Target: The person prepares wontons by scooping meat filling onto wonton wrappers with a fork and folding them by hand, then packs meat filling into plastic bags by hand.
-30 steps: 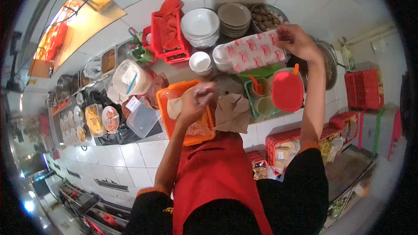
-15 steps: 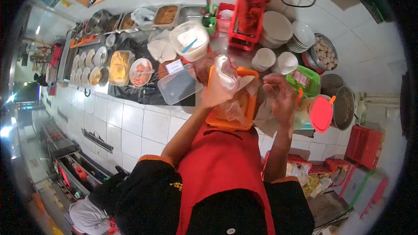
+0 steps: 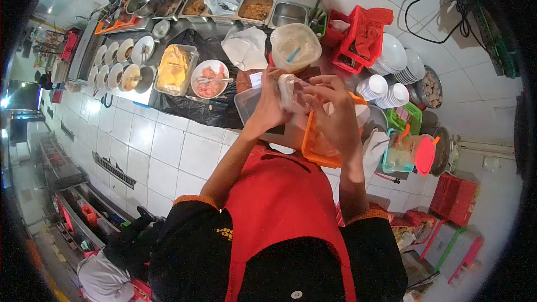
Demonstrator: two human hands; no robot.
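Observation:
My left hand [image 3: 269,106] is closed around a small clear plastic bag [image 3: 288,94] with something white in it. From the other side, my right hand [image 3: 337,113] has its fingers bent in and pinching at the bag. Below my right hand is an orange basket [image 3: 320,158], partly hidden, with clear plastic inside. Beside my left hand lies a translucent lid [image 3: 244,102]. Just beyond both hands stands a white tub [image 3: 309,56] with a blue-handled utensil in it.
A bowl of pink meat with a fork [image 3: 210,86], a container of yellow food [image 3: 172,72] and several bowls line the left. Metal trays [image 3: 256,8] run along the back. Stacked white cups [image 3: 372,86], red baskets [image 3: 358,39] and a turquoise basket [image 3: 391,159] stand right.
My right hand has moved left to the plastic bag and now pinches at it; before, it was apart from it. My left hand still holds the bag. The view has shifted.

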